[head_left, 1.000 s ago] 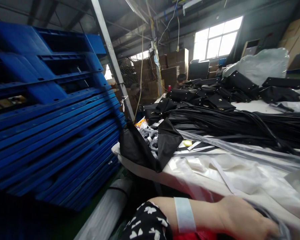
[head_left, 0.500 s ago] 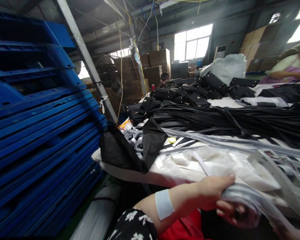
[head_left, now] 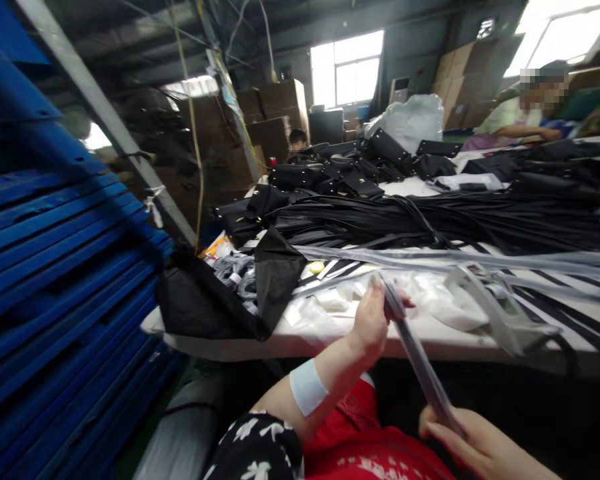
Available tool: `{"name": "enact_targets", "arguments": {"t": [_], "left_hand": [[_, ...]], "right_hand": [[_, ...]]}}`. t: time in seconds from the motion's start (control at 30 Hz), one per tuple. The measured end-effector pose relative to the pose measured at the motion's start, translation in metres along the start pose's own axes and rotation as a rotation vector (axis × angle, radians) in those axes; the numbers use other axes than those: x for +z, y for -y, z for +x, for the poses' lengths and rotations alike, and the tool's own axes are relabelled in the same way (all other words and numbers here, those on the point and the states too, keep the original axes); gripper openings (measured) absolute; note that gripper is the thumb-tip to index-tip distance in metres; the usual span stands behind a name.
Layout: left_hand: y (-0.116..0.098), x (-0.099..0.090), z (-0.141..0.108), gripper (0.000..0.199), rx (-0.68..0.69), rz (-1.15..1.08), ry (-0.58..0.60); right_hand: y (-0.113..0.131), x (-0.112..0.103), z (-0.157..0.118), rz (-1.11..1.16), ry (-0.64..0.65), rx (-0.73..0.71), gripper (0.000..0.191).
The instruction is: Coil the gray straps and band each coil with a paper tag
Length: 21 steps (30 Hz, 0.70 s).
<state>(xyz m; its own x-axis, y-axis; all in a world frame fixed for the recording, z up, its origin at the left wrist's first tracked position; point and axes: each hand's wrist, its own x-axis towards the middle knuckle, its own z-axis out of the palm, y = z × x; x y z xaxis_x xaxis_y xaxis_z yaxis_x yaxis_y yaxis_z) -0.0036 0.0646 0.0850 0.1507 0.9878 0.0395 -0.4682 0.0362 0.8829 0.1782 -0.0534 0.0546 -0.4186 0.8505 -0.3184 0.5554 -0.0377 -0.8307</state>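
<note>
A long grey strip point(head_left: 423, 367) with a plastic-like sheen runs slantwise between my two hands, over the front edge of the table. My left hand point(head_left: 375, 317) grips its upper end with closed fingers, just above the white sheeting on the tabletop. Lower down and to the right, my right hand point(head_left: 467, 437) is closed round the other end. Whether the strip has one layer or several I cannot tell. Crumpled white sheeting point(head_left: 435, 300) lies behind my left hand. A pale grey frame-like device point(head_left: 495, 307) stands to the right of that.
Black straps point(head_left: 380, 220) lie in a long heap across the table point(head_left: 220, 348), with black bags point(head_left: 340, 170) behind. A black cloth container point(head_left: 205, 300) holds grey coils point(head_left: 247, 283). Blue pallets point(head_left: 55, 300) rise at the left. A person point(head_left: 525, 113) sits at the far right.
My left hand has moved up and left, and the strip, looped in it before, now stretches straight down to my right hand. More of my right hand shows. The camera has turned right.
</note>
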Motion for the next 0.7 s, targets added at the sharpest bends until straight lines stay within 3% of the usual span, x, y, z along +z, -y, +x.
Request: {"name": "enact_targets", "arguments": {"t": [0.07,0.17,0.27,0.33,0.47,0.57,0.7], "left_hand": [[0.003,-0.003,-0.006,0.061,0.185,0.459,0.169],[0.009,-0.01,-0.014,0.063,0.341,1.045,0.472],[0.009,-0.015,-0.016,0.054,0.301,1.243,0.589],[0.005,-0.017,-0.012,0.056,0.151,1.195,0.644],[-0.006,-0.02,-0.003,0.07,-0.355,0.83,0.77],[-0.009,-0.022,-0.004,0.068,-0.592,0.447,0.811],[0.0,-0.015,-0.014,0.066,-0.665,0.011,0.726]], "right_hand": [[0.022,-0.003,-0.003,0.131,0.039,-0.013,0.046],[0.035,-0.023,-0.002,0.243,-0.043,-0.037,0.05],[0.03,-0.045,0.003,0.032,-0.162,-0.029,0.04],[0.025,-0.054,0.008,-0.189,-0.235,-0.032,0.034],[0.012,-0.06,0.019,-0.418,-0.319,-0.088,0.035],[0.004,-0.054,0.025,-0.23,-0.214,-0.051,0.051],[0.002,-0.025,0.035,0.286,-0.076,-0.032,0.07]]}}
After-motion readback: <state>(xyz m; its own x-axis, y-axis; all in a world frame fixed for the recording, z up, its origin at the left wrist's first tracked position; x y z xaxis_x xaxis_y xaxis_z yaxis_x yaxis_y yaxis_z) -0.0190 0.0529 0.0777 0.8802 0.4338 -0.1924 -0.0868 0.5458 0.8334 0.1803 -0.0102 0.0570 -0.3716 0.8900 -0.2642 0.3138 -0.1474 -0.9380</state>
